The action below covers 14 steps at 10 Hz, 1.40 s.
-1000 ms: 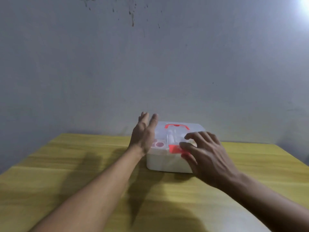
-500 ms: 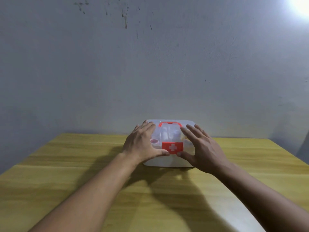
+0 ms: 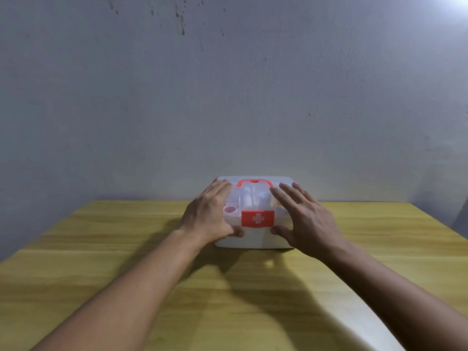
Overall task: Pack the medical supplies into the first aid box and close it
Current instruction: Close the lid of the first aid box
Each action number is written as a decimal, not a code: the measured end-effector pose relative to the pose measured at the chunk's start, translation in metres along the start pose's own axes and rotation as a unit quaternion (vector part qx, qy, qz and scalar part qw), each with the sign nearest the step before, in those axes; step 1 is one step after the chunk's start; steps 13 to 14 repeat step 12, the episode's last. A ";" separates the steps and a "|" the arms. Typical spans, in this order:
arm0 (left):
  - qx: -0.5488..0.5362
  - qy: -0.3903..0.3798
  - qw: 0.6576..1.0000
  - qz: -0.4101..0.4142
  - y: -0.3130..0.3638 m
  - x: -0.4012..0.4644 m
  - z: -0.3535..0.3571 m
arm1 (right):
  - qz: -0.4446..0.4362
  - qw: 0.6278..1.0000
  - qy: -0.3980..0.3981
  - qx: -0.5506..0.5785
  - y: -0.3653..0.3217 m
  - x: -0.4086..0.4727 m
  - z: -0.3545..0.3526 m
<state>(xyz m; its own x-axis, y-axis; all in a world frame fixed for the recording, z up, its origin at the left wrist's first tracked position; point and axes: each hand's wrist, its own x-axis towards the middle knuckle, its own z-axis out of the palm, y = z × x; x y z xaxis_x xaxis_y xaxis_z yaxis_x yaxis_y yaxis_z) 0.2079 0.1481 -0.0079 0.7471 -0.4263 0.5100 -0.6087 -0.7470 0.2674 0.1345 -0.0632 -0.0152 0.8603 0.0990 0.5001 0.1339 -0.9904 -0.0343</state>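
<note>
On the table, 1 closed first aid box under 2 hands: left hand, right hand.

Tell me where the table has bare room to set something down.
Bare wood lies on the table left of the left hand, and right of the right hand toward the far right corner. The middle is crowded: both hands flank the first aid box, and forearms cross the near table.
</note>
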 end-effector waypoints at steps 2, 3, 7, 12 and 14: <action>-0.012 0.002 1.000 -0.011 -0.002 0.010 0.007 | 0.014 1.000 0.006 0.002 0.004 0.010 0.006; -0.013 -0.002 1.000 -0.015 -0.002 0.020 0.011 | 0.026 1.000 0.009 0.008 0.009 0.018 0.011; -0.023 -0.003 0.999 -0.032 -0.009 0.059 0.034 | 0.061 0.998 0.009 0.021 0.029 0.050 0.030; 0.071 0.004 0.992 -0.100 -0.008 0.045 0.052 | 0.117 0.989 0.017 0.090 0.039 0.035 0.056; 0.071 0.004 0.992 -0.100 -0.008 0.045 0.052 | 0.117 0.989 0.017 0.090 0.039 0.035 0.056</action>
